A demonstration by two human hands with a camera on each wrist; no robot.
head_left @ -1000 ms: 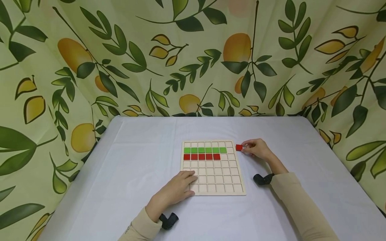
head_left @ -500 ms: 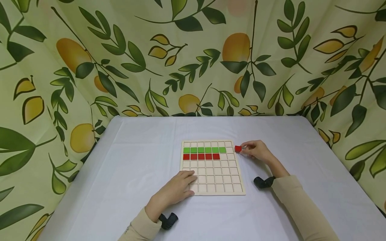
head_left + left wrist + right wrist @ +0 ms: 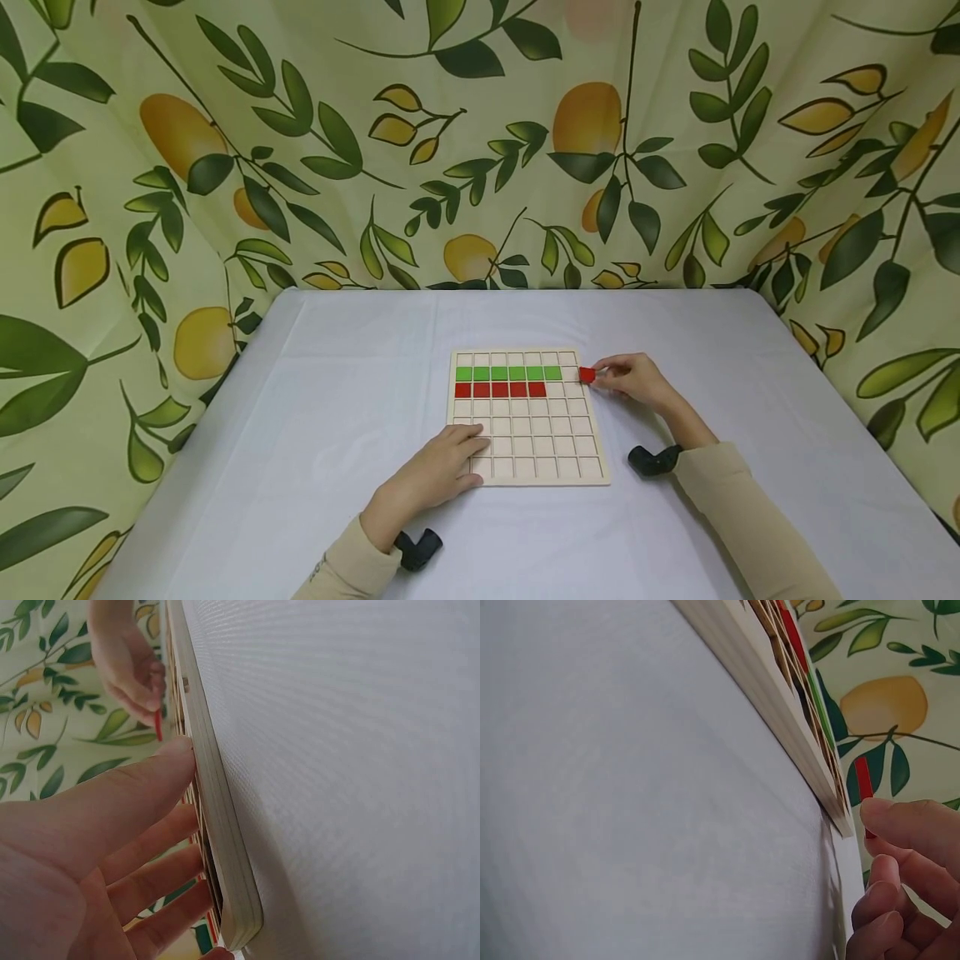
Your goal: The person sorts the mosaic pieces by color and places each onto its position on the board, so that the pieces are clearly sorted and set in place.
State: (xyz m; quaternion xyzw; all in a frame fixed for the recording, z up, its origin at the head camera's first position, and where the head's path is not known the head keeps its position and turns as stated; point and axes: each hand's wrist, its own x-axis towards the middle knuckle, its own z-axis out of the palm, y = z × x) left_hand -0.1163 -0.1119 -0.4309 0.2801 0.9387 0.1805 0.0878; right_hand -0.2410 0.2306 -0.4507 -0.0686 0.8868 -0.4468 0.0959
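Observation:
A pale wooden grid board (image 3: 532, 450) lies flat on the table, divided into square cells. Green tiles (image 3: 498, 373) fill most of its second row, and several red tiles (image 3: 500, 389) sit in the row below. My right hand (image 3: 636, 381) pinches a loose red tile (image 3: 587, 375) between thumb and fingertips at the board's right edge; the right wrist view shows this red tile (image 3: 863, 776) edge-on, held above the board. My left hand (image 3: 438, 468) rests with extended fingers on the board's lower left part, the thumb (image 3: 176, 754) at its near edge.
A white cloth (image 3: 360, 375) covers the table around the board. Behind and at both sides hangs a curtain (image 3: 480, 167) printed with leaves and fruit. Black wrist-worn devices (image 3: 655, 461) sit at both cuffs.
My right hand has moved slightly left and toward me, bringing the pinched red tile from beside the board to over its right edge. The left hand stays put.

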